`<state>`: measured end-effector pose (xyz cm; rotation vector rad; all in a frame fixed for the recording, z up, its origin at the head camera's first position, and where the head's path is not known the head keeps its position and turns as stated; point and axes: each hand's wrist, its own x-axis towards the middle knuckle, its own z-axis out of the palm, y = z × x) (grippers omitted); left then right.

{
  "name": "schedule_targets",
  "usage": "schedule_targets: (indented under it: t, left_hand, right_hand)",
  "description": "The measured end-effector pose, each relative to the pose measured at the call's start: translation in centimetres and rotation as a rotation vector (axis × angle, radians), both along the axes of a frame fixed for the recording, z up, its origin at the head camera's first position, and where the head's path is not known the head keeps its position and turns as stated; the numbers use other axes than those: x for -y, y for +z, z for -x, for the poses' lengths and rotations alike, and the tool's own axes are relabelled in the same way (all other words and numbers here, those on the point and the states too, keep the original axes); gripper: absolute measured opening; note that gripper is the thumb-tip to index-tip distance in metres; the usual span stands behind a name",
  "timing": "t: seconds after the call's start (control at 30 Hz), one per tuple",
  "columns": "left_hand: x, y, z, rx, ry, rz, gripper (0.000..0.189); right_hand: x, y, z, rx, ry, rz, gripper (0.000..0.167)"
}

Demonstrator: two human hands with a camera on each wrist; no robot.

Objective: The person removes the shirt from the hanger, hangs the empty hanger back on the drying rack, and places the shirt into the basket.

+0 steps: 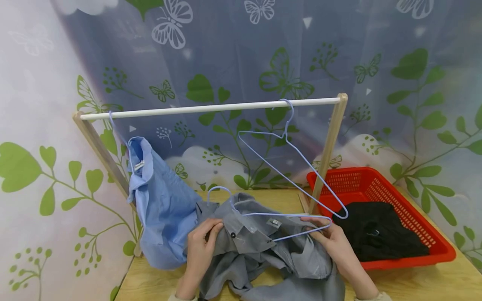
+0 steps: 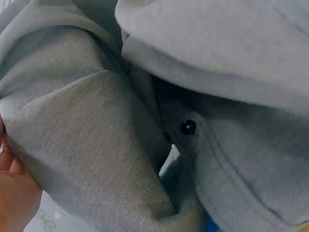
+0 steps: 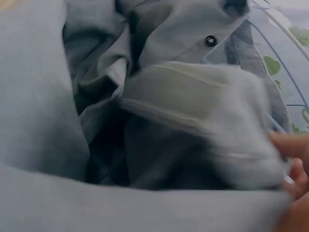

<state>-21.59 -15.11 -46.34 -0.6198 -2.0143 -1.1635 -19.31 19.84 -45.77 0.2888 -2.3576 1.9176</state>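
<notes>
A grey button-up shirt (image 1: 246, 240) lies bunched on the table, its collar spread, with a lilac hanger (image 1: 293, 215) partly inside the neck opening. My left hand (image 1: 201, 246) pinches the shirt's front edge beside a dark button. At the other side, my right hand (image 1: 333, 240) grips the shirt's shoulder cloth close to the hanger's right end. In the left wrist view, fingertips (image 2: 14, 164) touch the grey cloth at the left edge. Blurred fabric fills much of the right wrist view, where the fingers (image 3: 294, 145) hold cloth by the hanger.
Behind stands a clothes rack with a white rail (image 1: 211, 108). A light blue shirt (image 1: 162, 217) hangs at its left end; a bare lilac hanger (image 1: 285, 133) hangs further right. On the right, a red basket (image 1: 395, 263) contains black clothing (image 1: 376, 234). A printed curtain (image 1: 233, 50) closes off the back.
</notes>
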Motion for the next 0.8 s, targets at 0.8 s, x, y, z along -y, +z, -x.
schedule_targets:
  t: [0.8]
  left_hand:
    - [0.0, 0.8, 0.1, 0.014, -0.012, 0.102, 0.011]
  right_hand:
    - [1.3, 1.7, -1.3, -0.507, -0.164, -0.383, 0.026]
